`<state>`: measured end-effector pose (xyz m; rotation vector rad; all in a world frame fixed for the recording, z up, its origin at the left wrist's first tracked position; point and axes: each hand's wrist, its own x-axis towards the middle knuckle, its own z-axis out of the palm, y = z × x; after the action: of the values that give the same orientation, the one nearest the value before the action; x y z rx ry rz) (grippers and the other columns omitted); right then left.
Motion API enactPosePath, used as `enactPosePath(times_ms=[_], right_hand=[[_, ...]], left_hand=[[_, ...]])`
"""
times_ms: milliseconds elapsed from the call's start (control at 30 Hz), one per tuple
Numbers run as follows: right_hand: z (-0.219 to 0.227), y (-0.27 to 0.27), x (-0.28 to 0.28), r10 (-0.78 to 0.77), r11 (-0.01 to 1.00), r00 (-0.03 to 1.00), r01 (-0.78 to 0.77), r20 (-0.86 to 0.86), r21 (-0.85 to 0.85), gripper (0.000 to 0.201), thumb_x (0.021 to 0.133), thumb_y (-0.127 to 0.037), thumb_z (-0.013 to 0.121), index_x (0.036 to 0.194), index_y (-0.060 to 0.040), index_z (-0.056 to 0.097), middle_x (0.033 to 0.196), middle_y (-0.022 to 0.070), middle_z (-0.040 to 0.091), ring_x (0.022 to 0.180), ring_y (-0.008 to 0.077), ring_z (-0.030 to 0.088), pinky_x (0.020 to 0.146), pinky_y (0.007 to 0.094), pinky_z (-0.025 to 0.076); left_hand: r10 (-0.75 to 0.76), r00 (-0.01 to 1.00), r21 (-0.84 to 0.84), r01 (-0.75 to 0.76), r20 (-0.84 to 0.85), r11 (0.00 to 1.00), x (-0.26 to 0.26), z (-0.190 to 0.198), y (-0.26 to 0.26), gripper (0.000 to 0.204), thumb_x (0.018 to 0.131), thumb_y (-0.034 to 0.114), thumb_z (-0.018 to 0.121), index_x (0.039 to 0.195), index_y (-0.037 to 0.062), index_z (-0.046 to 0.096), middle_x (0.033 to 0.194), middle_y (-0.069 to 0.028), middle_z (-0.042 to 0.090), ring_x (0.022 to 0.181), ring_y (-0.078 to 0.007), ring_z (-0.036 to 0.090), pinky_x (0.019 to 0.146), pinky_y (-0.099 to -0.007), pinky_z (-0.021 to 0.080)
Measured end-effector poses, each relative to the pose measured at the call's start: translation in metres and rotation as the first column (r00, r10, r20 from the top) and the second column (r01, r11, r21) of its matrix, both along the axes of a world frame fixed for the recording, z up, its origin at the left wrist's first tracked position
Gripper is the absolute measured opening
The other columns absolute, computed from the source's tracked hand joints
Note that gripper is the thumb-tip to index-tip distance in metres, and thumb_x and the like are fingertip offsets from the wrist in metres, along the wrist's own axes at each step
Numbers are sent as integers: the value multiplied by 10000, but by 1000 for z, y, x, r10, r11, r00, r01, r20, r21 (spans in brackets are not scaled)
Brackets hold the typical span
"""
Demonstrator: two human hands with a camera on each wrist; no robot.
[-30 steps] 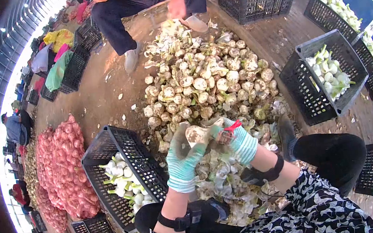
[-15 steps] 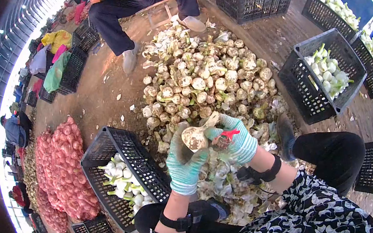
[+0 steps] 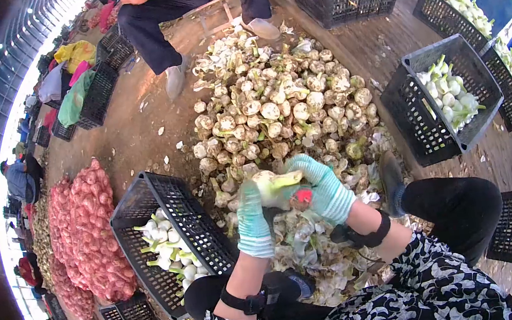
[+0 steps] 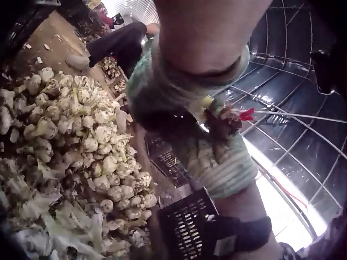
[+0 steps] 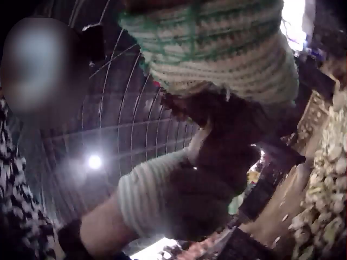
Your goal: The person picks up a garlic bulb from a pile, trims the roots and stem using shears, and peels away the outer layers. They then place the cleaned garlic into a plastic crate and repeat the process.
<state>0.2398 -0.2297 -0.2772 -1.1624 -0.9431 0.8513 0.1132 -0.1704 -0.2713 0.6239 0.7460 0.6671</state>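
One garlic bulb (image 3: 264, 186) between left hand (image 3: 252, 219) and right hand (image 3: 329, 194)

Head view: the left fingers are clamped on the bulb, whose stem (image 3: 288, 179) points toward the right fingers. These are curled round a red-tipped item (image 3: 303, 196), its shape blurred and mostly hidden. A black crate (image 3: 205, 236) beside the left hand holds white bulbs (image 3: 164, 236); another crate (image 3: 416, 124), well to the right, also holds white bulbs.

Left wrist view: the hands overlap, hiding most of the bulb; the red tip shows.

Right wrist view: dark shadow makes the fingers and their hold hard to make out.
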Motion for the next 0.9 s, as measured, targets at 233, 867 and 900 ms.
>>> enactPosePath(times_ms=[233,867,900], right_hand=[[26,-12,20,93,990,945,-121,312,71,88,759,-35,520,837,3,535,765,21,537,684,125,533,581,215,454],[-22,-17,70,443,833,651,-46,616,-551,751,584,-93,706,1230,-36,326,1233,193,369,1143,293,367,927,366,330],[-14,-17,65,322,937,745,-162,584,-310,744,583,-105,712,1224,-43,340,1230,191,368,1140,298,364,926,364,328]], left_hand=[[-240,968,245,250,-69,937,-14,28,5,629,659,275,701,1155,15,415,1019,-88,527,920,-172,534,699,-245,487],[-248,958,421,286,-143,861,-10,23,3,672,624,216,733,1168,2,402,1073,-83,510,966,-163,499,833,-291,420],[-258,946,423,318,-195,849,-10,19,4,670,620,200,734,1168,3,403,1080,-79,505,978,-164,491,838,-290,415]])
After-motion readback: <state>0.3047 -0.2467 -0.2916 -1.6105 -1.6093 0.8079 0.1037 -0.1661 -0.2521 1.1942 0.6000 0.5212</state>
